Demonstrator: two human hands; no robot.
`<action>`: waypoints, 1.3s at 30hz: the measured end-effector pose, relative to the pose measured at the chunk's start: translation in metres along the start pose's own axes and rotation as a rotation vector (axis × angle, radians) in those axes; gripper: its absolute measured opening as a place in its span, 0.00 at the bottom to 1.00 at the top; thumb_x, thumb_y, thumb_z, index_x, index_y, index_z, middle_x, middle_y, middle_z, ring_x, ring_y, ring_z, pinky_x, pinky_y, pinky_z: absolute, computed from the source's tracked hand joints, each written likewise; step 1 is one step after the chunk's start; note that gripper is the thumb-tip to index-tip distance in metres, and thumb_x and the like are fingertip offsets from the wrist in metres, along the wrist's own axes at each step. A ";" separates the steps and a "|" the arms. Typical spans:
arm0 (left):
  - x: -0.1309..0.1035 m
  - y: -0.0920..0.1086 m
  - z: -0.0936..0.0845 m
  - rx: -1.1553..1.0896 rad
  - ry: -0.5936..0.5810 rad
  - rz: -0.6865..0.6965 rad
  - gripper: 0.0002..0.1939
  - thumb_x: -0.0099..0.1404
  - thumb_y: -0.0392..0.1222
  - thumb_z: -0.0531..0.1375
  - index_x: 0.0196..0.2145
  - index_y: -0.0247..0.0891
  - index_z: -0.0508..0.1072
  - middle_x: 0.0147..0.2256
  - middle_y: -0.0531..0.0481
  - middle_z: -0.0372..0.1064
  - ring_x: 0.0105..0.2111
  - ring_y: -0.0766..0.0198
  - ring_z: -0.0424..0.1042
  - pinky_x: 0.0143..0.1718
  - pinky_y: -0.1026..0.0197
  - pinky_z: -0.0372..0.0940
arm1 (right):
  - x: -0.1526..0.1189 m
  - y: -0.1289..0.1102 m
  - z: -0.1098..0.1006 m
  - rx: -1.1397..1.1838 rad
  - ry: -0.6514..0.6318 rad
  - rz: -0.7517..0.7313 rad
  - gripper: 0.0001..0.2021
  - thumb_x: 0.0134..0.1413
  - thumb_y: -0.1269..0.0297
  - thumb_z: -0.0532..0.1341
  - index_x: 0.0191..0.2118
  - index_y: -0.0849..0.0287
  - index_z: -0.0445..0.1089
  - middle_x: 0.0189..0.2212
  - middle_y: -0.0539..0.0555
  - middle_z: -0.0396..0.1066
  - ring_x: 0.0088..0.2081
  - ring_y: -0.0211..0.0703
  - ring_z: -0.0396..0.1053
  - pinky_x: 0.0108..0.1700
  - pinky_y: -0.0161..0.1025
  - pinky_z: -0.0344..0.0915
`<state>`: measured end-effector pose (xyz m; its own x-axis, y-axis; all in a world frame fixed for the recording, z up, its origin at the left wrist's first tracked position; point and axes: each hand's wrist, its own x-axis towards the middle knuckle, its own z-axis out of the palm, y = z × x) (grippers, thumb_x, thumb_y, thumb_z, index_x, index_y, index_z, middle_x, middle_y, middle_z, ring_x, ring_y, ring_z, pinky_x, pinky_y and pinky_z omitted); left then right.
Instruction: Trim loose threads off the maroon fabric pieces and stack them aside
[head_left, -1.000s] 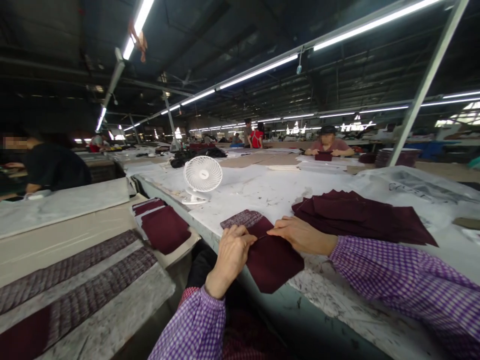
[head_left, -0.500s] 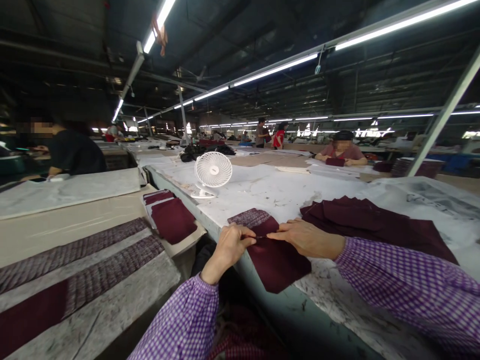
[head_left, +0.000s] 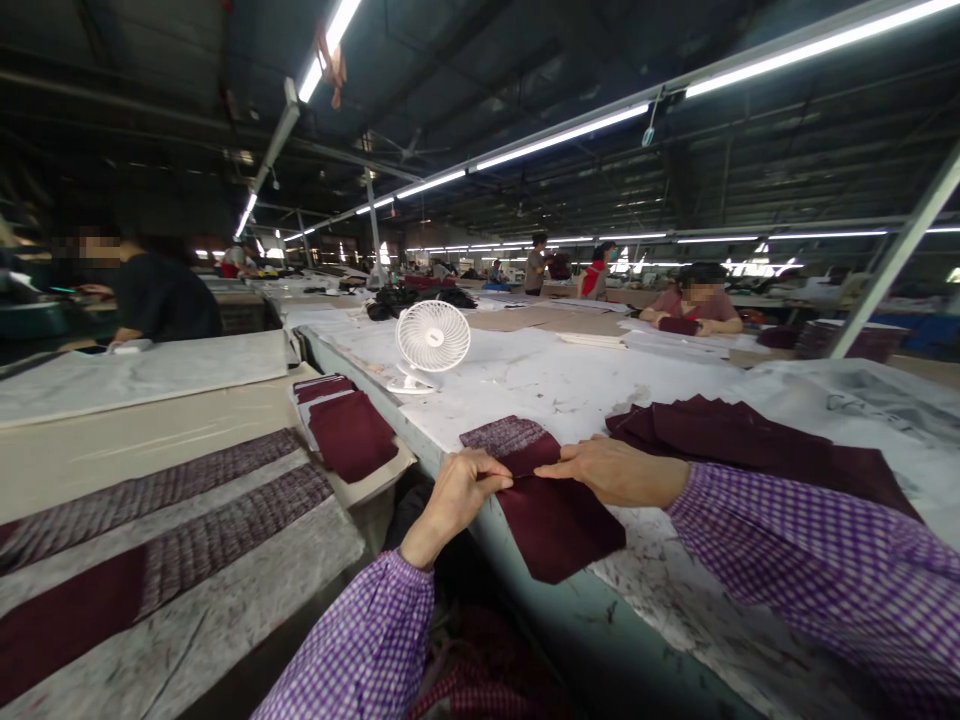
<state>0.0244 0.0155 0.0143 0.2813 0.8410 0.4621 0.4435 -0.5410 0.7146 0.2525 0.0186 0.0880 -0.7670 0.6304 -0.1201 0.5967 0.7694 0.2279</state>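
A maroon fabric piece lies at the edge of the white-covered table, its lower part hanging over the side. Its far end shows a greyish patterned patch. My left hand pinches the left end of a fold across the fabric between thumb and fingertips. On the same fold, my right hand has its fingers closed on the cloth, the index finger pointing left; its thumb is hidden. A small gap separates the two hands. To the right lies a pile of maroon pieces.
A white fan stands beyond my hands. On the left table, a maroon stack and long patterned strips lie. A person sits across the table; another person is at the far left.
The view has shifted slightly, moving the surroundings a little to the right. Both hands keep nearly the same place on the fabric. A distant person in red has turned.
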 end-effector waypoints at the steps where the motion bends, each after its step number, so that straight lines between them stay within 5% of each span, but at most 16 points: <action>1: -0.001 0.000 0.000 0.011 0.001 0.019 0.05 0.57 0.40 0.61 0.28 0.41 0.78 0.28 0.51 0.73 0.31 0.64 0.69 0.37 0.63 0.62 | 0.001 -0.002 -0.003 -0.010 -0.040 0.021 0.30 0.51 0.81 0.49 0.59 0.49 0.59 0.36 0.56 0.68 0.34 0.41 0.67 0.35 0.36 0.57; 7: -0.004 -0.002 -0.001 0.042 0.006 0.047 0.09 0.59 0.46 0.60 0.30 0.41 0.79 0.27 0.50 0.71 0.31 0.63 0.67 0.35 0.62 0.61 | 0.012 -0.013 -0.014 -0.044 -0.112 0.016 0.34 0.49 0.80 0.51 0.61 0.44 0.54 0.32 0.55 0.66 0.31 0.40 0.65 0.31 0.34 0.56; 12: -0.011 0.000 -0.003 -0.124 0.114 -0.132 0.20 0.63 0.52 0.52 0.29 0.34 0.76 0.24 0.50 0.69 0.26 0.66 0.65 0.30 0.64 0.60 | 0.013 -0.017 -0.016 -0.088 -0.115 0.029 0.34 0.51 0.80 0.50 0.61 0.40 0.52 0.31 0.55 0.65 0.29 0.38 0.64 0.30 0.33 0.54; 18: -0.019 0.012 0.001 0.081 0.147 -0.253 0.09 0.56 0.43 0.58 0.24 0.36 0.71 0.22 0.54 0.66 0.24 0.68 0.63 0.27 0.65 0.55 | 0.012 -0.016 -0.010 -0.089 -0.103 0.027 0.34 0.53 0.79 0.49 0.62 0.42 0.50 0.34 0.56 0.66 0.32 0.41 0.66 0.32 0.34 0.55; 23: -0.022 0.003 0.008 -0.250 0.087 -0.372 0.12 0.56 0.46 0.57 0.23 0.34 0.70 0.18 0.55 0.60 0.20 0.70 0.58 0.23 0.66 0.51 | 0.011 -0.014 -0.007 -0.085 -0.092 0.020 0.34 0.52 0.79 0.48 0.62 0.42 0.50 0.34 0.56 0.66 0.31 0.42 0.65 0.31 0.35 0.55; 30: -0.022 -0.002 0.002 -0.262 0.170 -0.247 0.11 0.56 0.47 0.59 0.32 0.36 0.70 0.22 0.56 0.63 0.23 0.69 0.61 0.26 0.67 0.56 | 0.009 -0.015 -0.005 -0.093 -0.060 0.009 0.35 0.50 0.80 0.50 0.62 0.43 0.51 0.33 0.56 0.65 0.30 0.41 0.65 0.30 0.34 0.55; 39: -0.027 0.005 0.008 -0.119 0.218 -0.166 0.06 0.56 0.36 0.57 0.26 0.36 0.74 0.26 0.52 0.69 0.28 0.66 0.66 0.31 0.64 0.59 | 0.016 -0.012 -0.017 -0.094 -0.120 -0.030 0.36 0.49 0.81 0.51 0.62 0.41 0.50 0.31 0.54 0.65 0.27 0.38 0.62 0.29 0.34 0.55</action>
<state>0.0261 -0.0095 0.0009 0.0181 0.9045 0.4261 0.3616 -0.4033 0.8406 0.2291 0.0174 0.0998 -0.7471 0.6193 -0.2415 0.5447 0.7786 0.3116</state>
